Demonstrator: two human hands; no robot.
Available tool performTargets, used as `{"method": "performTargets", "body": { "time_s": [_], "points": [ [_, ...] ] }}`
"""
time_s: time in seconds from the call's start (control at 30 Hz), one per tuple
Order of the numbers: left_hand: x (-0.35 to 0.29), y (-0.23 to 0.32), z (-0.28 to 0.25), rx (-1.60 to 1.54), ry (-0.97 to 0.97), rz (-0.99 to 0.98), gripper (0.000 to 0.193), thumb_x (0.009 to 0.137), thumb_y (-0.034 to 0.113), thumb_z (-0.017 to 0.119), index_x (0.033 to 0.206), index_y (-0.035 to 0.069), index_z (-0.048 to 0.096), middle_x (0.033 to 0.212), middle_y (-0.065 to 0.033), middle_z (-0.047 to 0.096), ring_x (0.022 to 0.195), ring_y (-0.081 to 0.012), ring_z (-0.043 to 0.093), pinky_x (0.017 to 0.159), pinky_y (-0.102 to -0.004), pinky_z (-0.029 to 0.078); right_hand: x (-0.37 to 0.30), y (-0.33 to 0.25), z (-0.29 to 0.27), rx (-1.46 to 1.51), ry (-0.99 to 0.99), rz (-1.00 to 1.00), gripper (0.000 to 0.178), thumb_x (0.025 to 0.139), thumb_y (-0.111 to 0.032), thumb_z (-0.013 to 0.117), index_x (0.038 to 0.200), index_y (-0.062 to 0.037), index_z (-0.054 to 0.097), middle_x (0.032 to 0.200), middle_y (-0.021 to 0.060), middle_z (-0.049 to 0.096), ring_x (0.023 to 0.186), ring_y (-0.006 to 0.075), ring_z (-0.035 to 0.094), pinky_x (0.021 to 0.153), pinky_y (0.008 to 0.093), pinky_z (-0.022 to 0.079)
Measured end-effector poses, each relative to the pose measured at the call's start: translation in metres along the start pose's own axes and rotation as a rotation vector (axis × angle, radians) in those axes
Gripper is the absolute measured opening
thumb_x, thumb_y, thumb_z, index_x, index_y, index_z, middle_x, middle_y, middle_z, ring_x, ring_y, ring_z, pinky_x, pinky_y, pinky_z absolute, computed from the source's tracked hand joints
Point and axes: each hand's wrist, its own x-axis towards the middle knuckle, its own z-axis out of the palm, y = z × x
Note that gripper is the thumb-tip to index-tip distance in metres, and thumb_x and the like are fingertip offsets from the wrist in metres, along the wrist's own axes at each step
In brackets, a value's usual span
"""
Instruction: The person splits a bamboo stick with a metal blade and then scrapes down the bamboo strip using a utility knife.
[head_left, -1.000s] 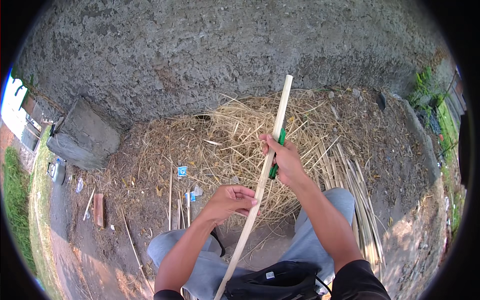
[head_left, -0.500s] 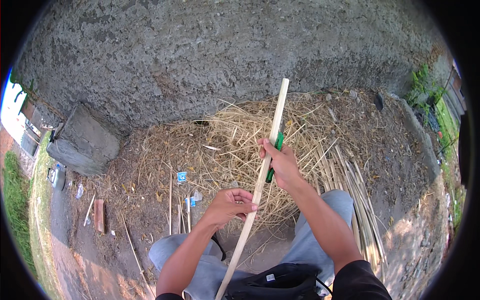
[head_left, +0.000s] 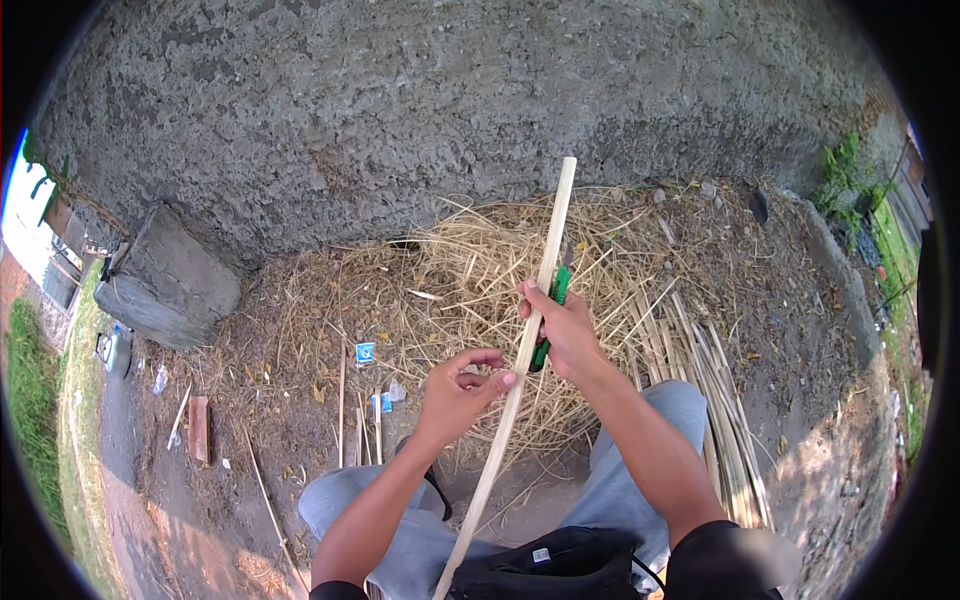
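A long pale bamboo strip (head_left: 497,447) slants across the middle, from near the wall down to my lap. My right hand (head_left: 562,325) is closed on its upper part, thumb over the front face. The same hand also holds a green utility knife (head_left: 561,284), which lies along the strip's right side with its blade end upward. Lower down, my left hand (head_left: 456,400) is open, its fingers curved and apart. The left thumb tip meets the strip's left edge, while the index finger stands off from it.
Bamboo shavings (head_left: 480,255) are heaped in front of me. A bundle of split strips (head_left: 715,400) lies by my right knee. Ahead stands a rough grey wall (head_left: 450,100), with a concrete block (head_left: 175,285) at left. A brick (head_left: 200,430) and blue wrappers (head_left: 364,352) lie on the ground.
My left hand has moved up along the strip and its fingers have loosened from around it. The right hand and the strip are almost where they were; the knife has tilted slightly.
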Motion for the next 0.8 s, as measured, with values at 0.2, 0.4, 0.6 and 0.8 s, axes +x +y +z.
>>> {"method": "performTargets", "body": {
  "time_s": [0.2, 0.4, 0.6, 0.8],
  "points": [
    [0.026, 0.010, 0.011, 0.269, 0.122, 0.414, 0.027, 0.083, 0.008, 0.072, 0.109, 0.001, 0.067, 0.113, -0.0076, 0.060, 0.087, -0.0121, 0.065, 0.066, -0.0223, 0.055, 0.001, 0.003, 0.002, 0.032, 0.000, 0.017, 0.023, 0.095, -0.027, 0.060, 0.097, -0.0046, 0.063, 0.073, 0.0008, 0.056, 0.059, 0.0087, 0.047, 0.050, 0.0261, 0.036],
    [0.038, 0.000, 0.012, 0.427, 0.109, 0.496, 0.014, 0.082, 0.002, 0.070, 0.096, 0.002, 0.071, 0.115, -0.0079, 0.060, 0.084, -0.0128, 0.063, 0.065, -0.0268, 0.052, 0.001, 0.005, 0.003, 0.048, 0.029, 0.046, 0.023, 0.094, -0.027, 0.060, 0.096, -0.0037, 0.063, 0.074, 0.0007, 0.056, 0.059, 0.0088, 0.047, 0.052, 0.0257, 0.036],
    [0.048, -0.009, 0.014, 0.491, 0.158, 0.642, 0.003, 0.085, -0.006, 0.058, 0.083, -0.004, 0.057, 0.104, -0.0087, 0.059, 0.083, -0.0156, 0.063, 0.066, -0.0300, 0.051, -0.001, 0.007, 0.004, -0.003, 0.013, 0.072, 0.022, 0.095, -0.026, 0.059, 0.096, -0.0047, 0.063, 0.072, -0.0002, 0.057, 0.057, 0.0073, 0.043, 0.051, 0.0238, 0.034],
    [0.051, -0.009, -0.003, 0.184, 0.116, 0.403, 0.012, 0.097, 0.008, 0.051, 0.091, -0.002, 0.055, 0.106, -0.0087, 0.058, 0.078, -0.0154, 0.066, 0.061, -0.0272, 0.053, -0.001, 0.007, 0.005, -0.066, -0.004, 0.072, 0.023, 0.096, -0.027, 0.057, 0.097, -0.0052, 0.063, 0.072, -0.0011, 0.057, 0.057, 0.0065, 0.042, 0.051, 0.0237, 0.034]
  ]
}}
